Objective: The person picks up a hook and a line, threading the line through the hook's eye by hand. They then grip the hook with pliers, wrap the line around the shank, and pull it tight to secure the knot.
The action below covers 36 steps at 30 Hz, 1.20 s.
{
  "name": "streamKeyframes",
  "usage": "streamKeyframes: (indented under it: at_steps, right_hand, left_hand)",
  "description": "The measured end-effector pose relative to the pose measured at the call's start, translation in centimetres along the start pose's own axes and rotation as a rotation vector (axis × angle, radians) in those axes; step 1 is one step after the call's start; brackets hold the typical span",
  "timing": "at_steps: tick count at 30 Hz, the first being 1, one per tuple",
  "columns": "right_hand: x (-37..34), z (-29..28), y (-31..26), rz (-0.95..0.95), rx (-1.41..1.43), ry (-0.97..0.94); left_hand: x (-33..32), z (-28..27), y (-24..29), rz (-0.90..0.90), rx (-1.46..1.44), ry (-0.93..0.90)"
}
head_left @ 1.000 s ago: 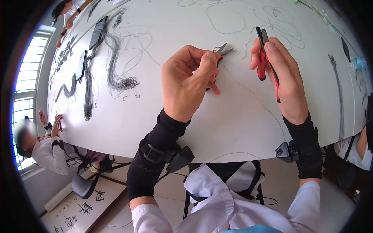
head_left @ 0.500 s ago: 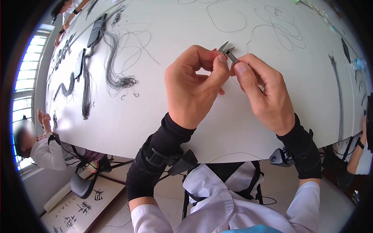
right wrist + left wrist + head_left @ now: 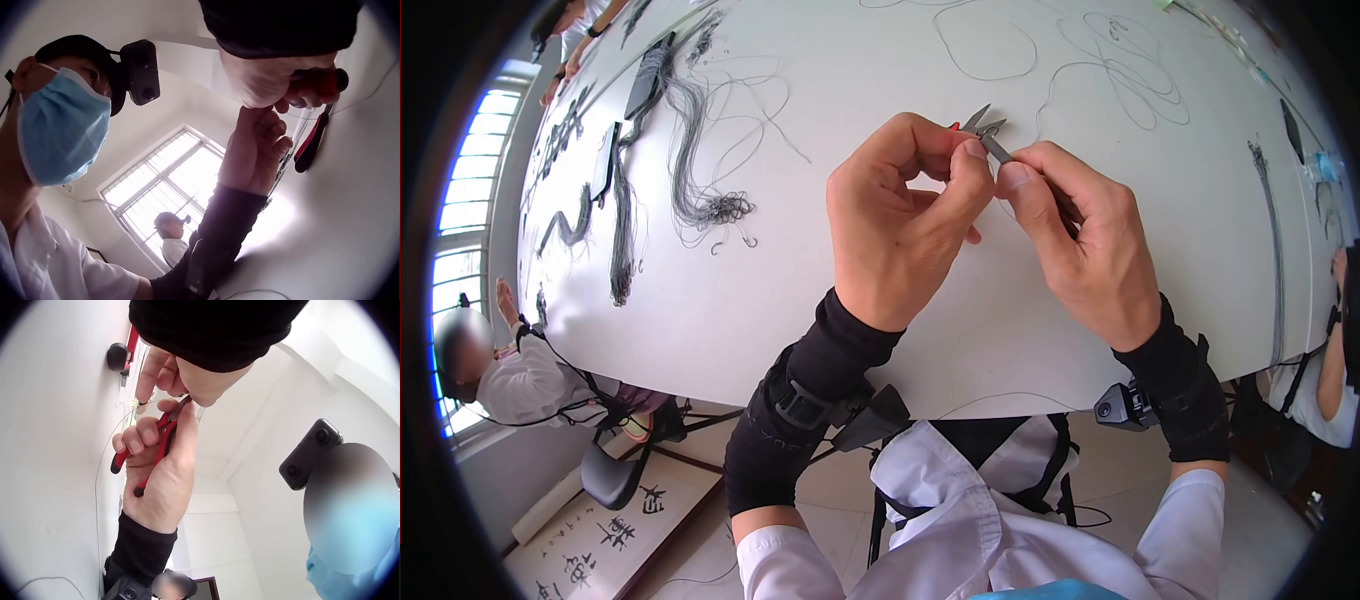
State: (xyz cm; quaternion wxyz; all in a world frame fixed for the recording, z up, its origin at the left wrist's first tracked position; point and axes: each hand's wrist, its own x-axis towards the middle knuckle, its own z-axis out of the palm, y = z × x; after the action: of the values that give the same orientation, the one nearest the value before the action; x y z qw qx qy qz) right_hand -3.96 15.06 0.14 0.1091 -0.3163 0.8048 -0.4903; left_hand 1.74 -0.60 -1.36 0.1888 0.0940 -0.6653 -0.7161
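Observation:
My left hand (image 3: 910, 220) pinches a thin grey line (image 3: 97, 481) between thumb and forefinger; the pinched part is mostly hidden by the fingertips. Red-and-black handled pliers (image 3: 167, 434) are gripped in my right hand (image 3: 1090, 235). Their grey jaws point up and left, right at the left fingertips. In the left wrist view the pliers' handles lie across the right palm with the fingers curled round them. Beyond the left hand, red-handled snips (image 3: 980, 120) lie on the white table with blades spread, their handles mostly covered by that hand.
Loose coils of line (image 3: 1120, 75) spread over the far table. To the left, dark bundles of line (image 3: 690, 160) with hooks (image 3: 733, 246) lie by a black holder (image 3: 648, 80). A long dark strand (image 3: 1272, 240) runs down the right side. Other people sit at the table's edges.
A second ago my right hand held the pliers upright and apart; it has moved left and down, bringing the jaws to the left fingertips. The left hand shifted slightly right. Little moved since half a second ago.

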Motion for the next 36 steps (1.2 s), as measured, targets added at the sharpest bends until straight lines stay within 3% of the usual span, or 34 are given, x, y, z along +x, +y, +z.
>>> streamKeyframes:
  at_steps: [11,23,26,36]
  right_hand:
    - [-0.4,0.7,0.4,-0.025,0.069,0.047]
    - [-0.1,-0.4,-0.7,0.358,0.596,-0.272]
    - [0.2,-1.0,-1.1,0.392,0.756,-0.207]
    - [0.3,-1.0,0.6,0.137,0.627,-0.055]
  left_hand:
    - [0.0,-0.1,0.2,0.093,0.157,-0.016]
    - [-0.1,-0.5,-0.3,0.065,-0.004,-0.039]
    - [0.0,-0.7,-1.2,0.047,0.062,-0.045]
    - [0.4,-0.1,-0.4,-0.046,0.002,0.005]
